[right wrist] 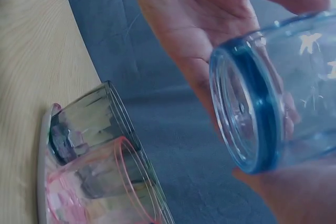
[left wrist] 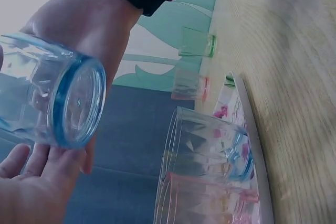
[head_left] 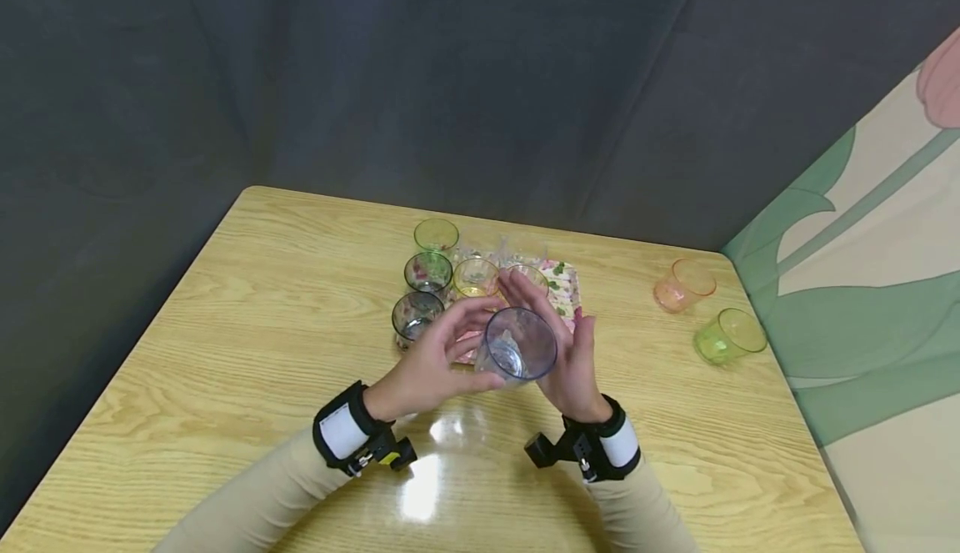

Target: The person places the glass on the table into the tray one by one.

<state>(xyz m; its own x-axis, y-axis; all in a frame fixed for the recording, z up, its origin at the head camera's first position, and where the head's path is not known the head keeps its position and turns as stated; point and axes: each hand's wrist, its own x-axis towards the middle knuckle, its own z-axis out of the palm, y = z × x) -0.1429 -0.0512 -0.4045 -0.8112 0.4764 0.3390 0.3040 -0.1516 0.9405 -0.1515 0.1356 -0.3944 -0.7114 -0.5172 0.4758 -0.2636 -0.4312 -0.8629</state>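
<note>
A clear blue-tinted plastic cup is held above the table in front of the tray, its mouth tilted toward the head camera. My left hand grips its left side, thumb in front and fingers behind. My right hand is at the cup's right side, fingers straight and thumb apart; whether it touches the cup I cannot tell. The cup's thick blue base shows in the right wrist view. Behind the hands, a floral tray carries several cups, including a yellow cup, partly hidden by my hands.
On the tray's left are a green cup, a dark green cup and a grey cup. Toward the table's right edge stand an orange cup and a lime-green cup. A dark curtain hangs behind the wooden table.
</note>
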